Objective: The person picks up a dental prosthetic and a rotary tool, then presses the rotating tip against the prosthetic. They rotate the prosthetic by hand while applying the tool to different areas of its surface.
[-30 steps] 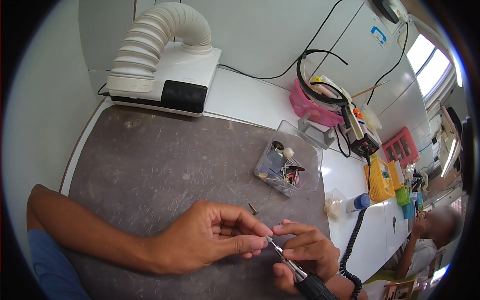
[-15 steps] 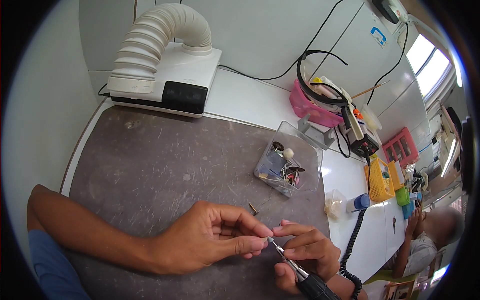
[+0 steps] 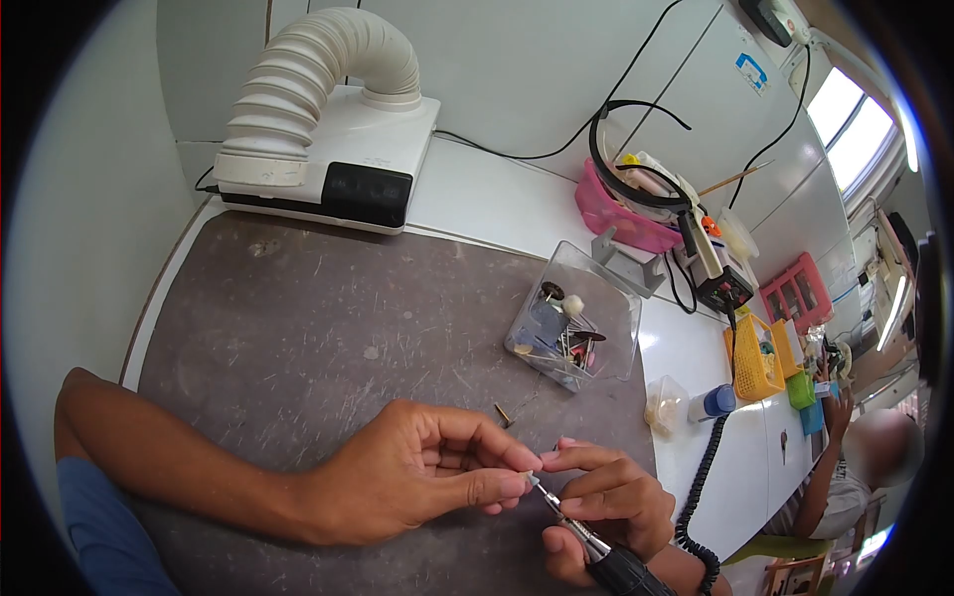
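A small pale piece is pinched between the thumb and index finger of my left hand; most of it is hidden by the fingertips. My right hand grips a rotary handpiece with a silver neck and black body. The handpiece's small tip meets the piece at my left fingertips. Above my hands, a thin brass-coloured bit lies on the dark mat. A clear plastic box of assorted bits and a white felt ball stands beyond my right hand.
A white machine with a ribbed hose stands at the back left. Toward the right are a pink basket, a small clear tub, a blue-capped jar, a coiled cord and yellow baskets. A co-worker sits far right.
The handpiece has shifted slightly left and its tip sits a little closer to my left fingertips. The co-worker at the right has raised a hand and moved slightly.
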A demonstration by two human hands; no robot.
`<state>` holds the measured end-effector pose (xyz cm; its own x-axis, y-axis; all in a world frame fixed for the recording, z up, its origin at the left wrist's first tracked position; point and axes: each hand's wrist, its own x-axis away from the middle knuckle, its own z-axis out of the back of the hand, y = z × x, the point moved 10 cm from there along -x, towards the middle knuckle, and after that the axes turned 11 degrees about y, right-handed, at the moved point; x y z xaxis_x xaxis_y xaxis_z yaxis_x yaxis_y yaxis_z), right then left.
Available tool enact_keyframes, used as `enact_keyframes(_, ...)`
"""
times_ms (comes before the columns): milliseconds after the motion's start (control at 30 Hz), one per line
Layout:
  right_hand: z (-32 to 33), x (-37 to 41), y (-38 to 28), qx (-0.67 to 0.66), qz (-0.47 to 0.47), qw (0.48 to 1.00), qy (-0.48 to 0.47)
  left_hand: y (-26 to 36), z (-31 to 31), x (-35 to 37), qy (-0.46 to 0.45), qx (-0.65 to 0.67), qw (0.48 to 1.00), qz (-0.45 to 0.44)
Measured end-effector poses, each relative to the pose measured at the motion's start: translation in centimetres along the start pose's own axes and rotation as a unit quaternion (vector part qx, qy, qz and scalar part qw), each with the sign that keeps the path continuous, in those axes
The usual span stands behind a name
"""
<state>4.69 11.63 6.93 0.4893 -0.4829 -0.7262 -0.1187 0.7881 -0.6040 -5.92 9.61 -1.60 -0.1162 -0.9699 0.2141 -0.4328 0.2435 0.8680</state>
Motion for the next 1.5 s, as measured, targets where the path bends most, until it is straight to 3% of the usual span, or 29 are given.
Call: enact_keyframes(1500, 0.19, 0.19, -0.08, 0.007, 0.001, 1.000, -0.004, 0.03, 0.07, -0.02, 0.011, -0.008, 1.000, -0.005)
